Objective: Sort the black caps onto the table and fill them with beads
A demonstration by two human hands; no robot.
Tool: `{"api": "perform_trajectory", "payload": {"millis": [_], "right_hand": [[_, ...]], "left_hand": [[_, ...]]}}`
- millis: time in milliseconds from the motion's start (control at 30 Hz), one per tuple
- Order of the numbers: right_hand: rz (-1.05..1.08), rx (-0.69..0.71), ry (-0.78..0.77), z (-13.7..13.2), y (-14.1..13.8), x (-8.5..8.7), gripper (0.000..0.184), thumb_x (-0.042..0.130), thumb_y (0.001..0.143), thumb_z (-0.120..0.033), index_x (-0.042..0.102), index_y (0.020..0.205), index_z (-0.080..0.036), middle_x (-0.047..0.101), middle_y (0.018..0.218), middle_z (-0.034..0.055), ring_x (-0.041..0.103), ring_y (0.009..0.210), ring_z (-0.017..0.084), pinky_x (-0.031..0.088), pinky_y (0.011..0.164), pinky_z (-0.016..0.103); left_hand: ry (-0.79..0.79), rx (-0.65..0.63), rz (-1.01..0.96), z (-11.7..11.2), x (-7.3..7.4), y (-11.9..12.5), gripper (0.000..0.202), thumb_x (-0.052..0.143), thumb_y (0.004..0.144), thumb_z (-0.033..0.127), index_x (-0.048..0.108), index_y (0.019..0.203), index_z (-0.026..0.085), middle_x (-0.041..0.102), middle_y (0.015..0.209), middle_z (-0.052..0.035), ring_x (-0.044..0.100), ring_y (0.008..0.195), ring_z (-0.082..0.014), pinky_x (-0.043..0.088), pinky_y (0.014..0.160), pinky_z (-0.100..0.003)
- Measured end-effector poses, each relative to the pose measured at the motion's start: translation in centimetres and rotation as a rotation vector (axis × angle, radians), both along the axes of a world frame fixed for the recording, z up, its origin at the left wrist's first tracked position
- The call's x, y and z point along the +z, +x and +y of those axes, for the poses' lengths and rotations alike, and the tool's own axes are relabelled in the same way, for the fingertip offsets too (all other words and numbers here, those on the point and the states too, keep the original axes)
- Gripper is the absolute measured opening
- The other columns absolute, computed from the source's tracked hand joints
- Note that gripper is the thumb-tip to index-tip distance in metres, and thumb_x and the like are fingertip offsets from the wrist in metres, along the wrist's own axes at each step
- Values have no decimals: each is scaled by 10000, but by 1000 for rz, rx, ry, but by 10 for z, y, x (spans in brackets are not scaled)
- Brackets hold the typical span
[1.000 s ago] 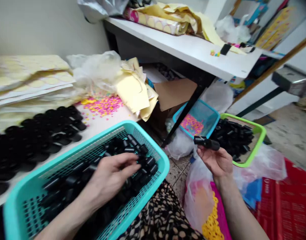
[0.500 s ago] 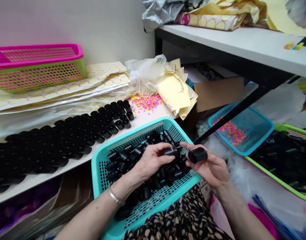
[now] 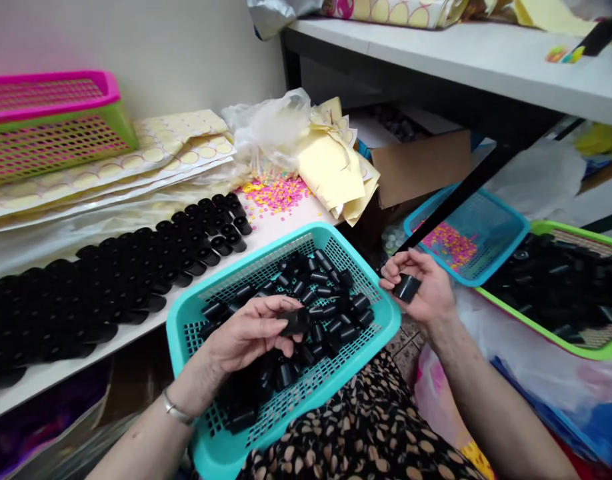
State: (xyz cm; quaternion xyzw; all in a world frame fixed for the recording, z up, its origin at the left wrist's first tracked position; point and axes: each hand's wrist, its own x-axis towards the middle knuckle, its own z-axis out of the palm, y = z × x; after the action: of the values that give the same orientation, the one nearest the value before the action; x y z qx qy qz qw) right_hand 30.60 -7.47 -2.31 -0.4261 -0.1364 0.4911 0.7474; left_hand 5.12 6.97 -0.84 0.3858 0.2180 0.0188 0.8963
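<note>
Between the thumb and fingers of my left hand (image 3: 259, 330) is a short black plastic cylinder (image 3: 296, 321), held above the turquoise basket (image 3: 183, 307). Another black cylinder (image 3: 407, 288) rests in the curled fingers of my right hand (image 3: 429, 287), just past the basket's right rim. Many loose black cylinders (image 3: 329, 313) lie jumbled inside the basket. To the left, rows of black caps (image 3: 151, 263) stand close together on the white table (image 3: 121, 343). The inner ends of the two held pieces are hard to make out.
Small pink and yellow pieces (image 3: 281, 195) lie heaped at the table's far end by crumpled paper (image 3: 331, 170). At right are a blue basket (image 3: 506, 233) and a green-rimmed basket (image 3: 606, 350) of black parts. A dark table leg (image 3: 456, 193) slants nearby.
My hands have moved apart. The left one has gone left and down over the basket with its cylinder; the right one has drawn right and up with the other. The camera view has shifted too.
</note>
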Motion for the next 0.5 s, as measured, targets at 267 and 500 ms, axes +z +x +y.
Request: {"api": "perform_trajectory", "payload": {"millis": [267, 500], "right_hand": [[-1018, 763, -48, 55, -57, 2, 522, 702, 621, -140, 621, 1134, -193, 556, 1027, 31, 501, 668, 91, 425, 629, 251], [-619, 828, -87, 12, -18, 21, 231, 587, 804, -329, 620, 680, -137, 551, 503, -28, 463, 417, 68, 365, 438, 219]], "left_hand": [[-47, 88, -11, -2, -6, -16, 330, 742, 675, 162, 684, 995, 107, 677, 851, -103, 655, 696, -186, 571, 591, -266], [-21, 110, 22, 9, 2, -25, 403, 738, 683, 165, 666, 1077, 121, 692, 977, -148, 658, 715, -164, 550, 611, -211]]}}
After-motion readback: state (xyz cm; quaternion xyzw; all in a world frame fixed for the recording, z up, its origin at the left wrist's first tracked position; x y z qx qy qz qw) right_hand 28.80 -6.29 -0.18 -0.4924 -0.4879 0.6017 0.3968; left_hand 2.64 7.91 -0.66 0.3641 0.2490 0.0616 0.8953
